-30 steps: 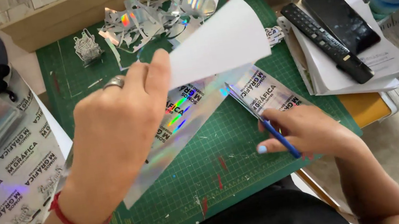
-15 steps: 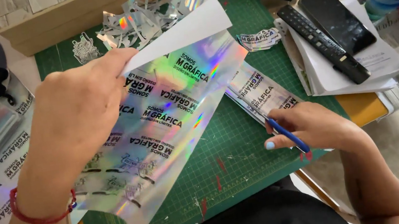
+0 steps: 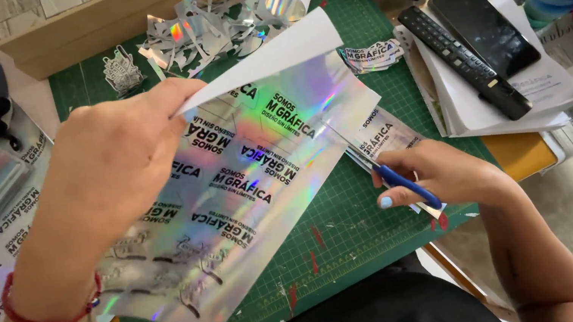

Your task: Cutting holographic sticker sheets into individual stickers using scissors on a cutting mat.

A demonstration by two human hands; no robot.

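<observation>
The left hand [image 3: 111, 166] is pinching the upper edge of a holographic sticker sheet [image 3: 245, 190] between thumb and fingers, lifting it above the green cutting mat [image 3: 358, 226] near the desk's front edge, its white backing curling over at the top. The right hand [image 3: 434, 176] is gripping blue-handled scissors [image 3: 392, 175] with fingers closed through the loops, blades touching the sheet's right edge. The sheet is looking thin, light, floppy and slick, so it is probably best held close to the cut line, where it sags least, while silvery offcuts [image 3: 205, 32] are lying toward the mat's far edge.
</observation>
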